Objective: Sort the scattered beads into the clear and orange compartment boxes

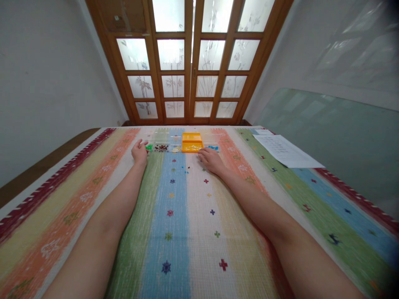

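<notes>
My left hand (139, 152) rests at the left end of a clear plastic case, its fingers loosely bent and apart, next to small green pieces (149, 147). My right hand (212, 159) lies palm down at the front right corner of an orange box (192, 136), fingers stretched toward it; whether they touch it I cannot tell. White pieces (193, 147) lie in the orange box. Dark brown pieces (161, 148) and yellow pieces (176, 149) sit in the clear case to its left. Blue pieces (213, 148) are behind my right hand.
Several tiny blue and dark bits (186, 169) lie loose on the striped tablecloth (177, 232) in front of the orange box. Printed paper sheets (285, 150) are at the right. Beyond the table's far edge stand wooden doors (190, 83) with frosted panes.
</notes>
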`<state>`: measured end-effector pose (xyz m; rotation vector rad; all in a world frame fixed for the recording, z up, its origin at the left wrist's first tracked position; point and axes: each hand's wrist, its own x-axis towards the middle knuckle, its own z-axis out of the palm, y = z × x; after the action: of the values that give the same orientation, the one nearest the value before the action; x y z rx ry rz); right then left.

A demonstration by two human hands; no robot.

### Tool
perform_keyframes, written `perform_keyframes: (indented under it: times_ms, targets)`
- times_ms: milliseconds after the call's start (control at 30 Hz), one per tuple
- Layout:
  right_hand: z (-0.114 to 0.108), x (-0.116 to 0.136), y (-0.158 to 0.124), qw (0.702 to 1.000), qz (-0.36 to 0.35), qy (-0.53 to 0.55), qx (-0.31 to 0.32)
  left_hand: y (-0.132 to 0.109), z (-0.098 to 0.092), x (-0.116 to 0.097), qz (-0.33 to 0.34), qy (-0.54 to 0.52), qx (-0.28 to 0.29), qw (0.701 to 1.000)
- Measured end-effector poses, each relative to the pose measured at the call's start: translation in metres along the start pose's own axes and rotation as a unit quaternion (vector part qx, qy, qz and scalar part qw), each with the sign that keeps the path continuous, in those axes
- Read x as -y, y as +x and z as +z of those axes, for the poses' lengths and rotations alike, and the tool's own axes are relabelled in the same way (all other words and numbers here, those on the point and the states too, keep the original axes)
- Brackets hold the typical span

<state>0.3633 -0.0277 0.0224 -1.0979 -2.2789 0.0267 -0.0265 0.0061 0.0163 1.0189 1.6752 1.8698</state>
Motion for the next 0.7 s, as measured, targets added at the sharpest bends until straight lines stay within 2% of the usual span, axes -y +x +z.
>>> perform_keyframes:
  times_ms: [133,233,300,400,533,600,700]
  targets:
    - [-0.002,0.013,-0.001,1.000,-0.020,-0.001,0.021,-0.003,0.002,0.001,0.032,0.061,0.042,0.997]
    - [-0.004,0.026,-0.001,0.998,-0.040,0.006,0.043,-0.013,0.006,-0.004,0.097,0.126,0.092,0.983]
    - [-0.003,0.032,-0.001,0.997,-0.052,0.012,0.060,-0.025,0.012,-0.011,0.153,0.170,0.146,0.963]
    - [-0.003,0.036,0.000,0.996,-0.050,0.015,0.072,-0.050,0.024,-0.025,0.228,0.228,0.275,0.906]
    - [-0.004,0.031,-0.001,0.997,-0.029,0.014,0.074,-0.087,0.039,-0.043,0.320,0.278,0.456,0.782]
    - [-0.004,0.028,-0.001,0.997,-0.019,0.013,0.071,-0.101,0.045,-0.049,0.354,0.285,0.497,0.739]
    - [-0.003,0.024,-0.002,0.998,-0.012,0.015,0.066,-0.115,0.048,-0.055,0.392,0.286,0.510,0.711]
